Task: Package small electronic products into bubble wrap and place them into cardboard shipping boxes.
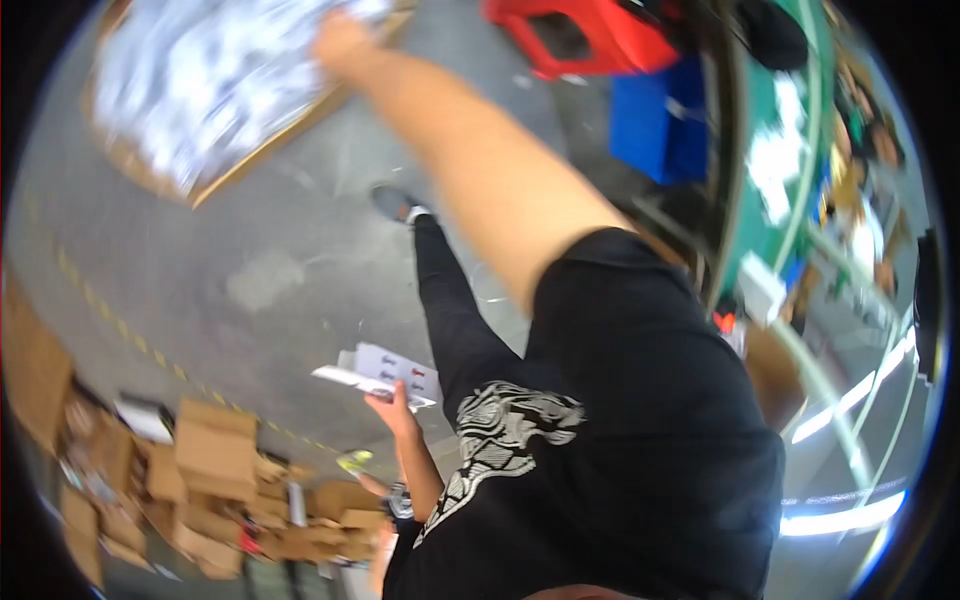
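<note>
A white-printed black shirt (650,430) meets black trousers (455,290), the shoe (390,203) seemingly grey.

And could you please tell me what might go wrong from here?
The paper juts well past the left hand, so it might slip or bend. The right hand is blurred over the box of pale items, so its arm could scrape the edge.

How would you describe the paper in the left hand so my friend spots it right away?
Start at the person's black shirt with the pale pattern, then look left to the left hand. It holds the white paper. Unlike the blurry white heap in the brown-edged box, it shows small dark pictures and a red one.
</note>
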A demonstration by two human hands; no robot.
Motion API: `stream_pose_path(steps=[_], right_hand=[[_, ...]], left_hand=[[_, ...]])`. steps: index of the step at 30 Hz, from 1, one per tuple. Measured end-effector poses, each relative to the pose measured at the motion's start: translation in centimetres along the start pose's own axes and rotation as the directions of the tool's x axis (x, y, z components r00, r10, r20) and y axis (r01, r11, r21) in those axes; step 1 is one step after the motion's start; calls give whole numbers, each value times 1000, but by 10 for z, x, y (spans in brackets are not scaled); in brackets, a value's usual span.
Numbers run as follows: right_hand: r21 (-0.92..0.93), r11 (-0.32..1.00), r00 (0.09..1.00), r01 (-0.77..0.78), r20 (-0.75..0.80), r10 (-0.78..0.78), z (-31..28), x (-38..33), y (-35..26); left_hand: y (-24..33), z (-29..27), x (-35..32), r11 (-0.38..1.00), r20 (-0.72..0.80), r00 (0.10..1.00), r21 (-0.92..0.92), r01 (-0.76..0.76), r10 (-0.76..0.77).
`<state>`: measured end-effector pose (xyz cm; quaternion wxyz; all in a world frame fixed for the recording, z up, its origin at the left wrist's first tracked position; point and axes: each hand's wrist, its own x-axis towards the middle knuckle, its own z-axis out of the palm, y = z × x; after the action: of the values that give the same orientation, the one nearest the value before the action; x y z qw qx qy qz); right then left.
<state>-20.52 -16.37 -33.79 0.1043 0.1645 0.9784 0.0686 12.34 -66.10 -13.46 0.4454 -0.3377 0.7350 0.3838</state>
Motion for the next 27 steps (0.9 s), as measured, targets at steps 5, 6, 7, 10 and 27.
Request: stream_pose_path(steps=[5, 6, 7, 10, 27], right_hand=[[669, 733, 988, -118, 154, 18, -56, -18, 54], [767, 616, 984, -179, 146, 103, -72, -39, 64], [851, 483, 974, -207, 131, 187, -85, -64, 72], [955, 13, 923, -298, 284, 261, -113, -193, 102], [875, -244, 516, -417, 449, 729, -248, -604, 357]], left_hand=[[75, 44, -2, 977, 110, 971, -16, -211, 211], [92, 56, 5, 970, 126, 965, 43, -237, 230], [110, 66, 9, 957, 139, 956, 96, -274, 260], [126, 106, -23, 869, 219, 882, 189, -458, 417], [299, 431, -194, 157, 881, 229, 179, -971, 414]])
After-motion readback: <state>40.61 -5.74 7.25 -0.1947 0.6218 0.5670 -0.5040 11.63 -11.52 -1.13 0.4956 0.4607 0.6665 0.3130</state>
